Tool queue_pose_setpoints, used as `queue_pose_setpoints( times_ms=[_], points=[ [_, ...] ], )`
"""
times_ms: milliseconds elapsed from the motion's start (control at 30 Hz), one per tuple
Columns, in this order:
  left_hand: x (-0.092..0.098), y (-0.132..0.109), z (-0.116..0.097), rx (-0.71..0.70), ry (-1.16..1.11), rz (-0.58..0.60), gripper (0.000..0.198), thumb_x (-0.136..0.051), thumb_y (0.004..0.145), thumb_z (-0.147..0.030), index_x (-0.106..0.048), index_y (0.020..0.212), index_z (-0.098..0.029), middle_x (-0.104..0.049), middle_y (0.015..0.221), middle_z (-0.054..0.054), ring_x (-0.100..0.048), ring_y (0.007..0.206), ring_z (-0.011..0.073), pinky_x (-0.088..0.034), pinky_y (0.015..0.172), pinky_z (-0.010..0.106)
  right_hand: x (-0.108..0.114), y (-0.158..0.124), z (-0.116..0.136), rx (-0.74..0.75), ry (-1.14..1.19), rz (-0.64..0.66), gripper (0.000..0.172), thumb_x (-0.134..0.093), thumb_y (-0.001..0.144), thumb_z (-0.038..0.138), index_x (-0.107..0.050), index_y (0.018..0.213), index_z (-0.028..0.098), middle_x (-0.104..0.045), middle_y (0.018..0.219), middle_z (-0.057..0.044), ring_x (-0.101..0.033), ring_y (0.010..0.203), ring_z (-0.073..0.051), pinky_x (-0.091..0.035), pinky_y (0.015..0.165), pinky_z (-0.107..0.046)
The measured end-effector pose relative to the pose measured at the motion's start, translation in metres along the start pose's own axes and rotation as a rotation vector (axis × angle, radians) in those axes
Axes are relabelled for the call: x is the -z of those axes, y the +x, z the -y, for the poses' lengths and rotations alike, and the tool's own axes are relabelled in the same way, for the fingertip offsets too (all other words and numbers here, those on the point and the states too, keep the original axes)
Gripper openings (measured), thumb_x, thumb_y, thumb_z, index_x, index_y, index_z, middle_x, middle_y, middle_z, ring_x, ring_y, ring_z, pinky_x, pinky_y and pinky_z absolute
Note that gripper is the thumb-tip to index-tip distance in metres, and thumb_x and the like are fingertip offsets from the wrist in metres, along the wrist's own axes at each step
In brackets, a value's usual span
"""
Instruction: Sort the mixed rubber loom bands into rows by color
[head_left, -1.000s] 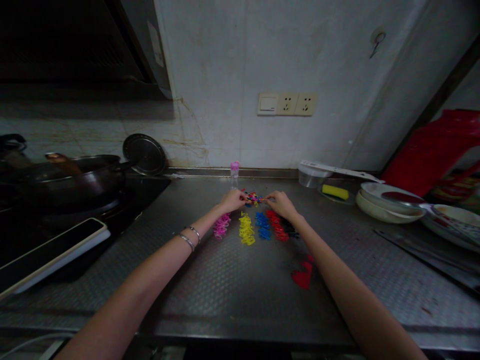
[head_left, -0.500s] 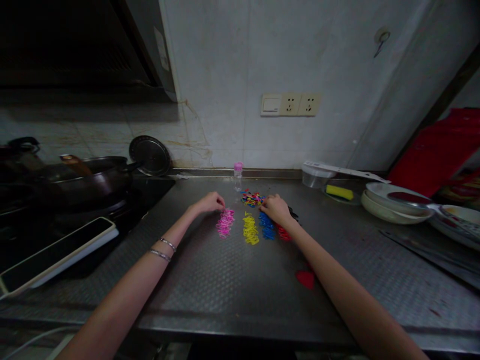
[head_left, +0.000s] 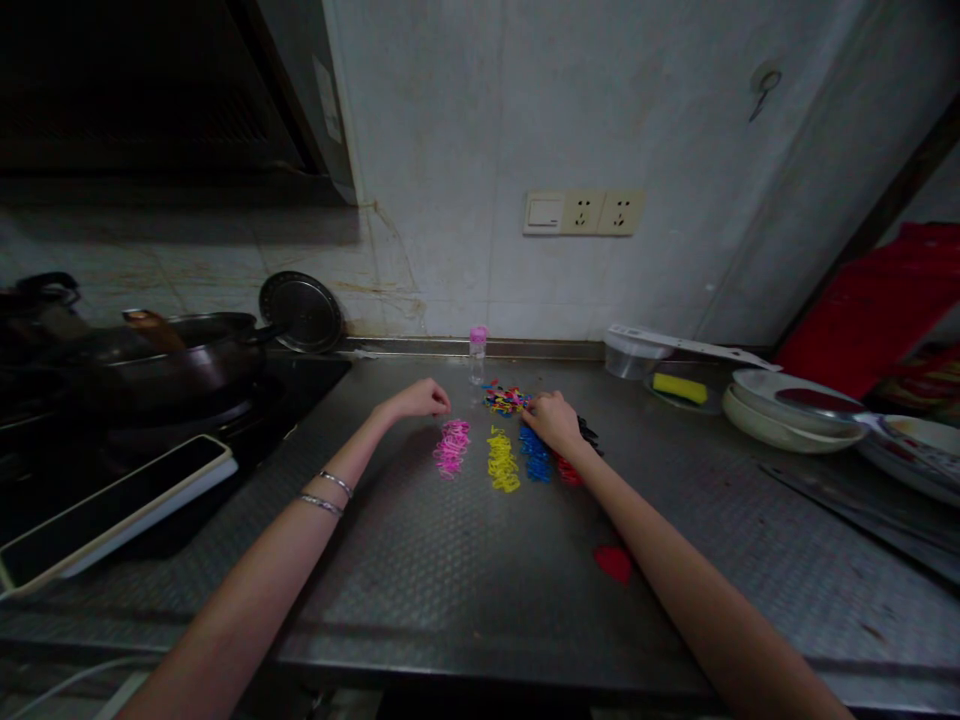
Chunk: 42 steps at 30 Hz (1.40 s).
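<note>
Small rubber bands lie on the metal counter in colour groups: a pink group [head_left: 451,448], a yellow group [head_left: 502,462], a blue group [head_left: 535,456], a red group [head_left: 568,472] and a black group [head_left: 589,434]. Behind them is a mixed-colour pile [head_left: 505,399]. My left hand [head_left: 421,399] is just above and left of the pink group, fingertips pinched together; anything between them is too small to see. Bent over the top of the blue group, my right hand [head_left: 551,418] has its fingertips together at the right edge of the mixed pile. What they hold is hidden.
A clear bottle with a pink cap [head_left: 478,352] stands by the wall. At left are a phone [head_left: 112,510] and a pan [head_left: 180,365] on the stove. A red heart-shaped piece [head_left: 613,563] lies near my right forearm; bowls [head_left: 787,425] and a yellow sponge [head_left: 679,388] sit right.
My left hand has drawn slightly up and left from the top of the pink group. My right hand stays at nearly the same place, and the view has shifted a little.
</note>
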<state>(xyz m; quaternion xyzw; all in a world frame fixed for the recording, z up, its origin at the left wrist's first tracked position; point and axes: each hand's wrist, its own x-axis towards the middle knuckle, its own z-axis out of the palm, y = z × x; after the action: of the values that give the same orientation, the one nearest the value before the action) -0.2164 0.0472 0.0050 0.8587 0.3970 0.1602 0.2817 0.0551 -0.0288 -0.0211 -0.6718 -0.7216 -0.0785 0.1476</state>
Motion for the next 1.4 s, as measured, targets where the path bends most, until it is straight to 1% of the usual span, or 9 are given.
queue_pose_setpoints(
  times_ms=[133,333,533,733,833,967,1167,1267,1400],
  points=[
    [0.004,-0.001,0.000,0.013,0.032,-0.013,0.026,-0.053,0.064,-0.024,-0.070,0.075,-0.009,-0.063,0.061,0.003,-0.050,0.054,0.0104,-0.036,0.054,0.020,0.000,0.001,0.004,-0.015,-0.039,0.020,0.035,-0.041,0.085,0.040,-0.067,0.083,0.015,-0.061,0.095,-0.012,-0.048,0.096,-0.023,-0.039,0.076,-0.029],
    [0.005,-0.001,-0.001,0.036,0.033,-0.063,0.027,-0.051,0.065,-0.024,-0.069,0.076,-0.007,-0.062,0.060,0.004,-0.049,0.053,0.0103,-0.036,0.053,0.020,0.000,0.002,0.002,-0.018,-0.057,0.021,0.026,-0.045,0.083,0.031,-0.066,0.086,0.017,-0.061,0.096,-0.011,-0.047,0.095,-0.022,-0.040,0.074,-0.028],
    [0.004,-0.001,0.001,0.030,0.024,-0.089,0.027,-0.051,0.066,-0.024,-0.069,0.077,-0.007,-0.063,0.061,0.004,-0.050,0.055,0.0105,-0.037,0.054,0.020,0.000,0.003,-0.004,-0.025,-0.031,0.021,0.022,-0.048,0.081,0.030,-0.066,0.082,0.017,-0.060,0.093,-0.010,-0.047,0.092,-0.022,-0.040,0.072,-0.028],
    [0.003,-0.002,0.002,0.031,0.020,-0.103,0.028,-0.051,0.066,-0.024,-0.069,0.077,-0.007,-0.063,0.062,0.004,-0.050,0.054,0.0103,-0.037,0.053,0.020,-0.001,0.005,-0.009,0.023,0.021,-0.048,0.019,-0.051,0.079,0.026,-0.067,0.081,0.016,-0.061,0.089,-0.010,-0.048,0.090,-0.021,-0.038,0.075,-0.028],
    [0.003,-0.002,0.003,0.028,0.016,-0.108,0.027,-0.051,0.066,-0.024,-0.069,0.077,-0.007,-0.062,0.061,0.004,-0.049,0.053,0.0101,-0.036,0.053,0.020,0.000,0.007,-0.007,0.113,0.117,-0.059,0.016,-0.053,0.078,0.024,-0.067,0.077,0.016,-0.061,0.089,-0.008,-0.049,0.090,-0.020,-0.038,0.079,-0.027],
    [0.000,0.000,0.005,0.029,0.022,-0.102,0.027,-0.051,0.066,-0.024,-0.069,0.076,-0.008,-0.061,0.059,0.002,-0.048,0.052,0.0097,-0.035,0.052,0.020,0.003,0.006,0.004,0.321,0.266,-0.026,0.011,-0.057,0.075,0.021,-0.067,0.072,0.016,-0.061,0.091,-0.007,-0.050,0.090,-0.018,-0.037,0.083,-0.027],
    [-0.004,0.002,0.006,0.022,0.040,-0.101,0.026,-0.051,0.067,-0.026,-0.070,0.073,-0.009,-0.062,0.058,0.002,-0.048,0.051,0.0096,-0.034,0.050,0.019,0.007,0.003,0.017,0.546,0.303,0.064,0.011,-0.059,0.074,0.019,-0.069,0.071,0.017,-0.065,0.088,-0.006,-0.054,0.088,-0.018,-0.037,0.083,-0.029],
    [-0.009,0.004,0.001,0.019,0.040,-0.106,0.026,-0.051,0.066,-0.023,-0.070,0.075,-0.008,-0.064,0.062,0.003,-0.051,0.055,0.0106,-0.037,0.054,0.020,0.010,0.004,0.015,0.541,0.328,0.062,0.013,-0.057,0.075,0.020,-0.070,0.073,0.018,-0.066,0.086,-0.006,-0.056,0.087,-0.017,-0.038,0.082,-0.028],
    [-0.020,0.010,-0.012,0.000,0.055,-0.148,0.026,-0.051,0.066,-0.020,-0.070,0.077,-0.008,-0.067,0.070,0.005,-0.056,0.062,0.0126,-0.040,0.060,0.020,0.012,0.009,0.003,0.458,0.372,-0.012,0.016,-0.055,0.077,0.022,-0.070,0.074,0.017,-0.067,0.082,-0.005,-0.058,0.081,-0.016,-0.039,0.079,-0.026]
  ],
)
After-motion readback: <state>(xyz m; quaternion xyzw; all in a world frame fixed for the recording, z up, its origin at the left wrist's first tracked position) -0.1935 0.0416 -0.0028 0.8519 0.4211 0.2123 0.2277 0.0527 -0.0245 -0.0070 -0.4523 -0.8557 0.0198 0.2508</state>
